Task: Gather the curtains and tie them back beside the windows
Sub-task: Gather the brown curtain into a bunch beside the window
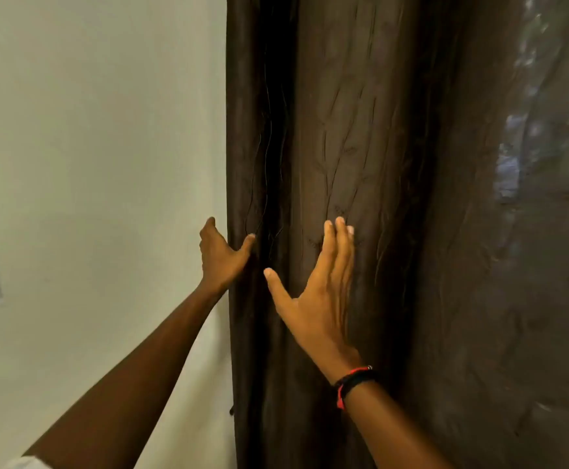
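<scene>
Curtain (344, 130): dark brown fabric with fine vertical creases. It hangs in upright folds and fills the middle and right of the view. Its left edge runs straight down just beside the wall.
Curtain folds: the deepest fold lies near the left edge, between the 2 hands.
Sheer panel (530, 164): thinner dark fabric to the right of the folds. Blurred patches of light show through it.
Left hand (220, 255): grasping the curtain at its left edge. The thumb lies on the front of the edge fold, and the fingers pass on the wall side of the edge. 1 finger points upward against the wall.
Right hand (320, 292): released and flat. The straight fingers press side by side on the front of the curtain, pointing up. The thumb spreads out to the left, toward the deep fold.
Hand spacing: the 2 hands are near each other and do not touch.
Wristband (354, 384): black and red band on the right wrist. Any marking is too small to read.
Wall (90, 164): plain, pale surface left of the curtain.
Sleeve (22, 463): white cloth edge on the left arm, at the bottom left corner.
Dark knob (231, 410): small item low on the curtain's left edge. Its kind cannot be told.
</scene>
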